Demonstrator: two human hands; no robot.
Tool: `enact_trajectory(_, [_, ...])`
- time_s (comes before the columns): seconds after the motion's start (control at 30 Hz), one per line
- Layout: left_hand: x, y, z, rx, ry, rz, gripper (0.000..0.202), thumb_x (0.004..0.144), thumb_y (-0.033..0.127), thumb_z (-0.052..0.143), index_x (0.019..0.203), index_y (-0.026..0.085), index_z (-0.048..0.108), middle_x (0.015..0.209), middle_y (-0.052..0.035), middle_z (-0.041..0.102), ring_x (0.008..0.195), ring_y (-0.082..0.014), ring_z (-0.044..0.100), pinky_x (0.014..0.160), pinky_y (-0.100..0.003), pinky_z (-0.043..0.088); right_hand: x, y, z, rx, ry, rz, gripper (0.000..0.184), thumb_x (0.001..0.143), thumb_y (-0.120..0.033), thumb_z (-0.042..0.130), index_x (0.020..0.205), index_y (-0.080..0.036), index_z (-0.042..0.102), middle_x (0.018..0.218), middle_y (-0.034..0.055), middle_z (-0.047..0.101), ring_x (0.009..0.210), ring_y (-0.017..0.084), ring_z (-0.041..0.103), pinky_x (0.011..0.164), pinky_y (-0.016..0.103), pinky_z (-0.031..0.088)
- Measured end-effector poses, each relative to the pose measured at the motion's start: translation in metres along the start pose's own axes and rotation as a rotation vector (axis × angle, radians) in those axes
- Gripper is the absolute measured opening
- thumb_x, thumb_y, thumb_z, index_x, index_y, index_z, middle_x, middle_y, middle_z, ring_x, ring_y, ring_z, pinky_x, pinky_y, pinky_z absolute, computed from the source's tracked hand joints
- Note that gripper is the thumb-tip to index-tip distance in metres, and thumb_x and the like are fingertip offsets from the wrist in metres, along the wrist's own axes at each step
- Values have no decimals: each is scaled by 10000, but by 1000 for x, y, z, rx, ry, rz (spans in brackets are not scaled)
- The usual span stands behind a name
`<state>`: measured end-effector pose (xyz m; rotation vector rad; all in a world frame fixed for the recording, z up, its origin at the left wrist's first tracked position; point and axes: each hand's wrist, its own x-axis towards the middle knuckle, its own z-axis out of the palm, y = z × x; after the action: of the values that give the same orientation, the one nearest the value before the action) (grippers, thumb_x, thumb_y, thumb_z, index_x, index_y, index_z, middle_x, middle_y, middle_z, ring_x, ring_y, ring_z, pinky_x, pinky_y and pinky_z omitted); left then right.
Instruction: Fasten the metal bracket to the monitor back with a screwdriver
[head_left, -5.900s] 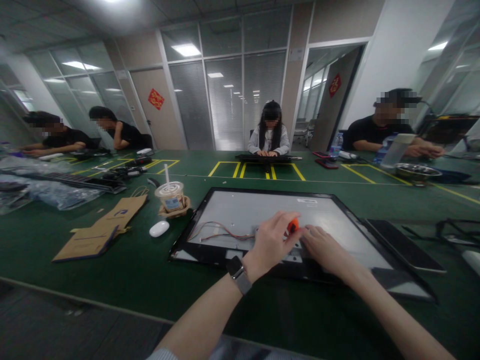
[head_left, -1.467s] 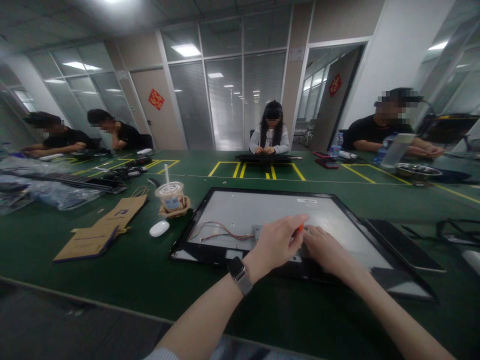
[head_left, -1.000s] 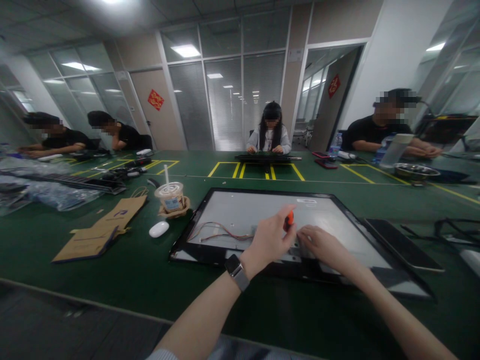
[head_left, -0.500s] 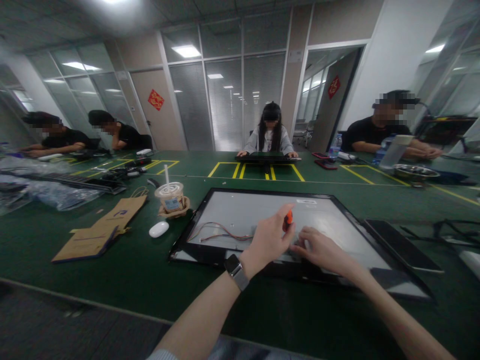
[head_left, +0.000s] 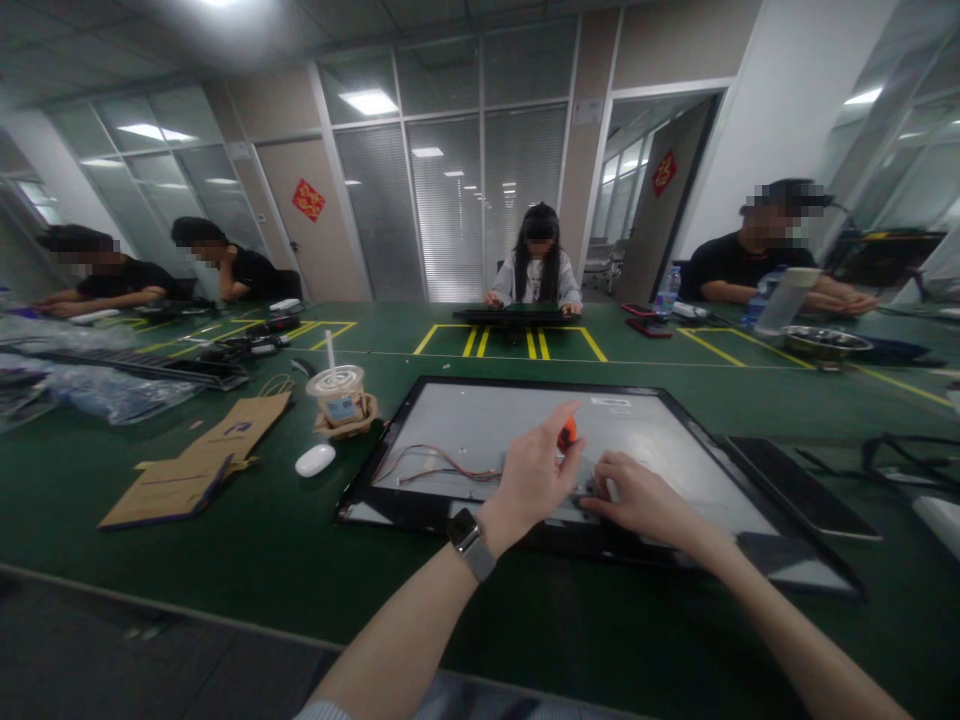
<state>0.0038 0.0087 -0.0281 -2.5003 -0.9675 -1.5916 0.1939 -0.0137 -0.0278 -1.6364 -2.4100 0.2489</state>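
A flat display panel [head_left: 480,420] with a black frame lies back-up on the green table [head_left: 247,540]. Thin coloured wires [head_left: 435,462] run across its grey back to a small board near its front edge. My left hand [head_left: 534,474], with a watch on the wrist, is closed round an orange-handled screwdriver [head_left: 568,433] held upright over that board. My right hand [head_left: 637,497] rests on the panel beside the tool's tip, fingers bent and pressed down on the board.
A lidded drink cup [head_left: 338,394], a white mouse [head_left: 315,459] and a flat paper bag [head_left: 199,462] lie left of the panel. A dark tablet [head_left: 799,487] and cables lie to the right. Several people sit around the table's far and side edges.
My left hand shifted slightly left and up with the screwdriver, index finger now raised. My right hand's fingers curled in closer to the tool's tip. The person opposite spread their hands on their panel.
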Motion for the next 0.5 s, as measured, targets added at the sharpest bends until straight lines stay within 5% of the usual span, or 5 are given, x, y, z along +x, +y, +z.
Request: enact_trajectory(0.5, [-1, -4, 3, -22, 68, 30, 544, 1009, 286, 491, 1504, 191, 283, 956, -33, 686, 674, -113, 643, 666, -247, 571, 0, -1, 1, -25, 15, 19, 265, 862, -410, 671, 692, -225, 585, 870, 63, 636, 843, 248, 627, 705, 331, 443])
